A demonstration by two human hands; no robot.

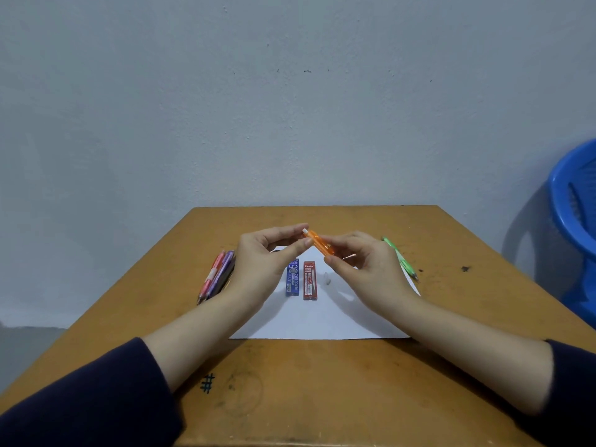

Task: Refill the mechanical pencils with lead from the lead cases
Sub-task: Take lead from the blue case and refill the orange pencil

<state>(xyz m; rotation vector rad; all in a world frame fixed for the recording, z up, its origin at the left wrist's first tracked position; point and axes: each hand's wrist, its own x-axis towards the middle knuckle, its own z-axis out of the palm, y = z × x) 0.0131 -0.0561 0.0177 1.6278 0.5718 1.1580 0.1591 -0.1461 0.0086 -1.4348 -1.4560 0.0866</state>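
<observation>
Above the white paper (322, 321) I hold an orange mechanical pencil (320, 242), tilted with its white eraser end up and to the left. My right hand (367, 269) grips the barrel. My left hand (261, 262) pinches the eraser end between thumb and forefinger. On the paper lie a blue lead case (293, 277) and a red lead case (310, 281), side by side. A small clear cap (327, 278) lies just right of the red case.
A pink and a purple pencil (216, 275) lie bundled at the left of the brown table (322, 391). A green pencil (401, 260) lies at the right, behind my right hand. A blue plastic chair (574, 221) stands off the table's right side.
</observation>
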